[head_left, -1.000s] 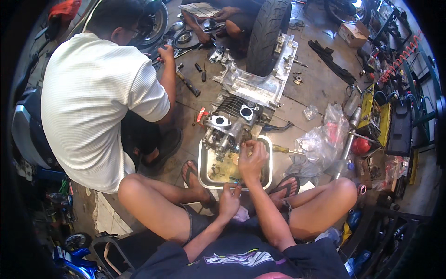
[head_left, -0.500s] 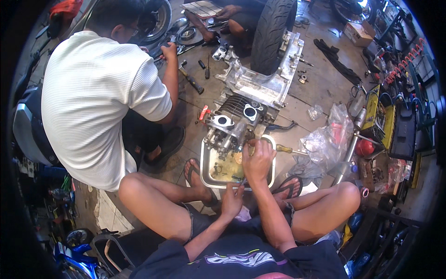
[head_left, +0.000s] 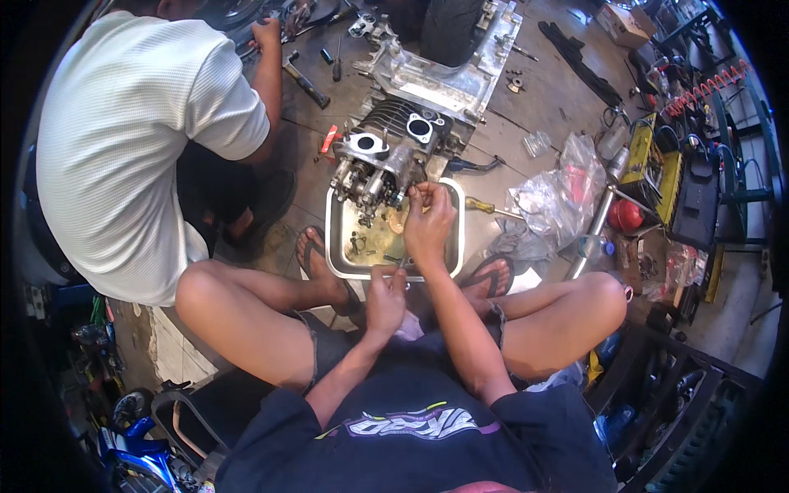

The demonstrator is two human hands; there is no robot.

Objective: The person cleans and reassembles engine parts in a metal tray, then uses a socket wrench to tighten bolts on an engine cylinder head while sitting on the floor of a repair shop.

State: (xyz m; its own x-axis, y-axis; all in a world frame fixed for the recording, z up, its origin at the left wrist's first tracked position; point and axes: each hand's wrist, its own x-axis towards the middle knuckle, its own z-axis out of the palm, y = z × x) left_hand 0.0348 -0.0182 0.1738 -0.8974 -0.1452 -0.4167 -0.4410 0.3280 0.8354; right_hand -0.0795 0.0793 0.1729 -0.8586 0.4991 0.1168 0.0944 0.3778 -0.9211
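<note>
A motorcycle engine, with a finned cylinder and its cylinder head toward me, lies on the floor ahead. My right hand is at the right side of the cylinder head, fingertips pinched against it; whatever they grip is too small to name. Below the head sits a white-rimmed tray with shallow yellowish liquid and several small dark metal parts in it. My left hand is closed at the tray's near edge, and I cannot make out what it holds.
A person in a white shirt crouches at left, near a hammer. Right of the tray are a yellow-handled screwdriver, clear plastic bags, a grey rag and a yellow toolbox. A rear tyre stands behind the engine.
The view has shifted, so the scene sits higher and further left. My right hand's fingers have come up to the cylinder head's side. The left hand stays by the tray's near edge.
</note>
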